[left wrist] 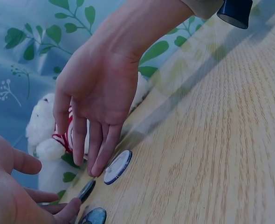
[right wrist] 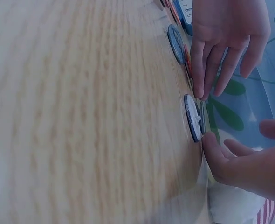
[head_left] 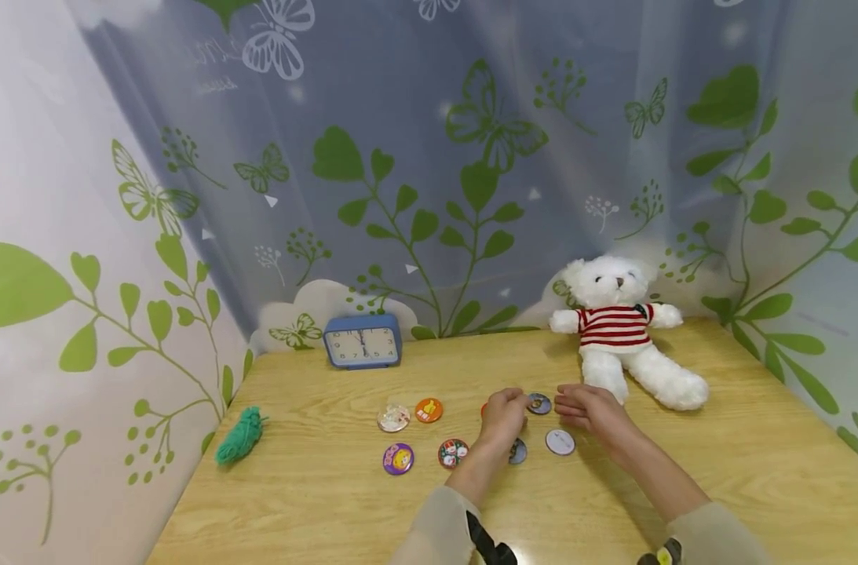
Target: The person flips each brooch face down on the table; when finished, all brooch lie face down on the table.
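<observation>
My left hand (head_left: 505, 420) and right hand (head_left: 598, 416) stand on either side of a dark round badge (head_left: 538, 403), palms facing each other. Straight fingers on my left hand reach near or touch this badge's edge; which, I cannot tell. The right hand's fingers are extended too, low over the table, and hold nothing. In front of it lies a white badge (head_left: 560, 442), dark-rimmed in the left wrist view. A grey-blue badge (head_left: 517, 451) is partly behind my left wrist. A red badge (head_left: 483, 410) is mostly hidden by the left hand.
Left of my hands lie a Christmas-patterned badge (head_left: 453, 453), an orange badge (head_left: 429, 410), a pale badge (head_left: 394, 417) and a purple badge (head_left: 398, 458). A blue clock (head_left: 363, 342) stands behind them. Green yarn (head_left: 240, 436) lies far left; a white teddy bear (head_left: 615, 329) sits back right.
</observation>
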Motion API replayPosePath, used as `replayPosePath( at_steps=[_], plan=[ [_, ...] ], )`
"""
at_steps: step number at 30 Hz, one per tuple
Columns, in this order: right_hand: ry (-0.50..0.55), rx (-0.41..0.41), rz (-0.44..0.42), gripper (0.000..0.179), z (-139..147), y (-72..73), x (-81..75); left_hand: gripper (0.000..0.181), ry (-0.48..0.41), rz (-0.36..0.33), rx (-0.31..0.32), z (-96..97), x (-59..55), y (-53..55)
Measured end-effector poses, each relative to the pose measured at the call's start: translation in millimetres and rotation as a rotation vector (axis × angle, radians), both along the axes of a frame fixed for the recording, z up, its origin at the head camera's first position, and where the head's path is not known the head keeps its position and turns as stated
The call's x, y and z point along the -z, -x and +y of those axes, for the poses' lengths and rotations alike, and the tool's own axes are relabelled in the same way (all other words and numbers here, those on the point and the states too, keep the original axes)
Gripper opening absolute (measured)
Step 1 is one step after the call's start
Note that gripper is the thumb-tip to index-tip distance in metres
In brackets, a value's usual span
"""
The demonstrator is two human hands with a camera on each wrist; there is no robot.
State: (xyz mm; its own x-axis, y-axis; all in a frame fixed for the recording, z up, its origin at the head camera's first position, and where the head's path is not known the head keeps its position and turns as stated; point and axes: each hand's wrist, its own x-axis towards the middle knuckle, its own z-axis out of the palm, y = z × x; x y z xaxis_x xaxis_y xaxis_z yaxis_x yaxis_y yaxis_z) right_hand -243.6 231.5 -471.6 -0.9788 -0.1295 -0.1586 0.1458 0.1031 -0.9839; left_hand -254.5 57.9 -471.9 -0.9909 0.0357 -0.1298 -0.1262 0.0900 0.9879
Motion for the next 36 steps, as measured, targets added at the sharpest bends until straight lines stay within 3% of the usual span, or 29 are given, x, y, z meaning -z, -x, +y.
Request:
replayPosePath(
  at_steps=[15,27,31,36],
  plan=[
    [0.019,-0.012,0.016,0.059,-4.6,-0.2,3.2,0.038,0.043,0.021,0.022,3.8,0.6,-1.1],
    [0.011,-0.036,0.040,0.055,-2.8,-1.6,5.0,0.029,-0.116,0.003,0.084,5.8,0.0,0.0],
    [-0.003,-0.036,0.051,0.053,-2.7,-1.7,4.3,0.038,-0.130,0.016,0.097,5.7,0.8,1.1],
    [-0.011,-0.054,0.069,0.052,-2.1,-2.7,4.7,0.031,-0.119,0.018,0.111,4.2,4.4,-0.3]
  ],
)
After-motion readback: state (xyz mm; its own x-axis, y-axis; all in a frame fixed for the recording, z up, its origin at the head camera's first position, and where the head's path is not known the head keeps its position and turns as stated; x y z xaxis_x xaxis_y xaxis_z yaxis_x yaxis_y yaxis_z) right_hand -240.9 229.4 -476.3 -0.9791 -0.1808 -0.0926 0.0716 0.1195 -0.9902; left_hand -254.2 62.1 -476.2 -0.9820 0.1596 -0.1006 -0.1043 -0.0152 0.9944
